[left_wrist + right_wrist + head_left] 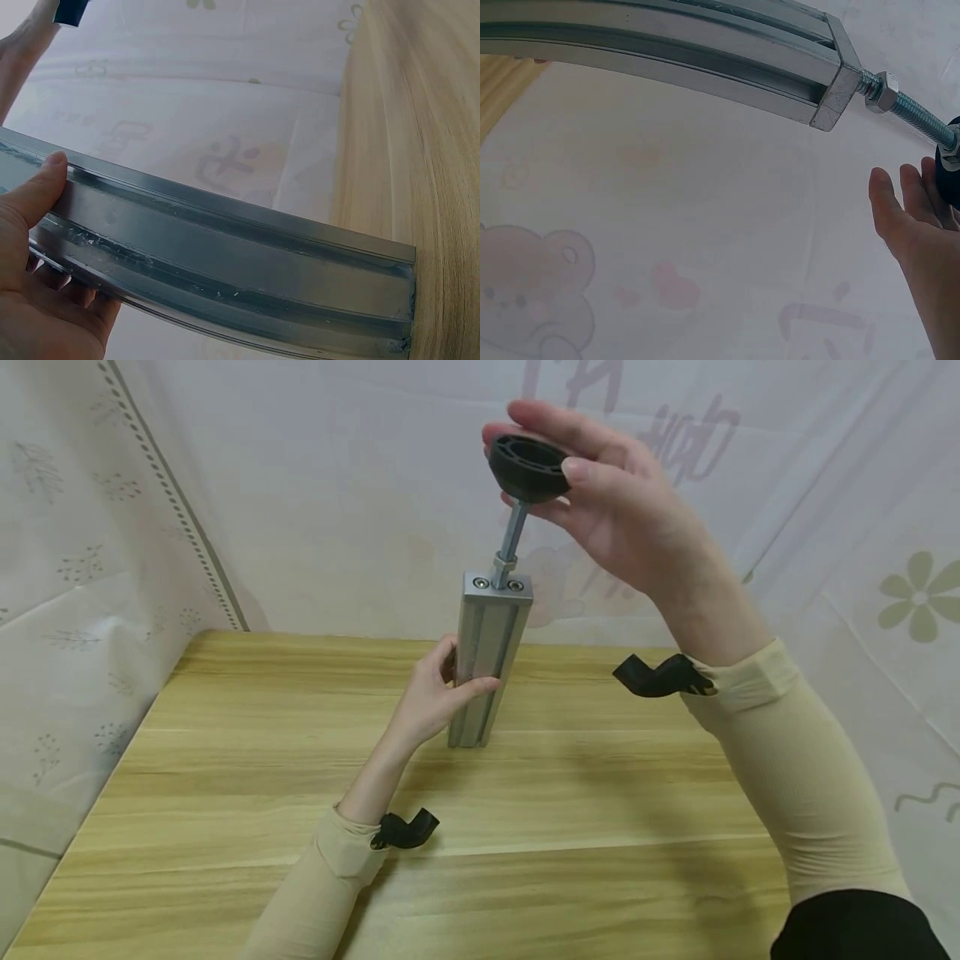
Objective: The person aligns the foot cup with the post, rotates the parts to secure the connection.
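A silver aluminium profile (483, 652) stands on end, its lower end at the table top in the left wrist view. My left hand (438, 689) grips it around the middle, the thumb (43, 187) lying across its grooved face. Out of the end plate (836, 82) at its top runs a threaded rod (919, 116) with a hex nut (883, 92). The rod carries a black levelling foot (529, 481), round base upward. My right hand (618, 497) holds this foot, thumb at the rim and fingers around the far side.
The wood-grain table (247, 777) spreads beneath both hands. Pale printed cloth (337, 510) hangs behind it and at both sides. Each sleeve cuff carries a black curved wrist mount, one on the left (405, 829) and one on the right (660, 677).
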Action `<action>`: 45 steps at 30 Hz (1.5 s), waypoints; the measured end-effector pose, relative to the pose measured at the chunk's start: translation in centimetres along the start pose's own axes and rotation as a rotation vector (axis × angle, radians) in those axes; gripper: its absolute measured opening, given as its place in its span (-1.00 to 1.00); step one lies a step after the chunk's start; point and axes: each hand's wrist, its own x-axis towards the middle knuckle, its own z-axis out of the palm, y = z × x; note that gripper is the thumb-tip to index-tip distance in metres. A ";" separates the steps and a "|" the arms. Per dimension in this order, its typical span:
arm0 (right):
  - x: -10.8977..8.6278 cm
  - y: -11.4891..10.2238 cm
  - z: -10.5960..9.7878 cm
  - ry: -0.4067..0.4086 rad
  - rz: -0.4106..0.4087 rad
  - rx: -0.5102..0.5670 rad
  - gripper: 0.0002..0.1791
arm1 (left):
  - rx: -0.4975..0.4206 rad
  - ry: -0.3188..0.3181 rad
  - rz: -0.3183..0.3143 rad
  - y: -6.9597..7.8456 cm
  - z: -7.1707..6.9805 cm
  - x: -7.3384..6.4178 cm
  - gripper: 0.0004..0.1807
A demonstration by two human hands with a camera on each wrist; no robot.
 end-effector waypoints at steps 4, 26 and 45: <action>-0.3 -0.2 0.0 0.019 -0.037 -0.053 -0.25 | 0.000 0.000 0.000 0.1 0.1 0.1 -0.59; -0.4 -2.2 6.2 0.338 0.034 -1.273 -0.47 | 0.002 0.007 0.020 0.3 -0.2 -0.1 -0.57; -0.1 -1.0 0.9 -0.023 -0.048 -0.294 -0.12 | 0.014 0.004 0.002 0.1 -0.3 0.0 -0.56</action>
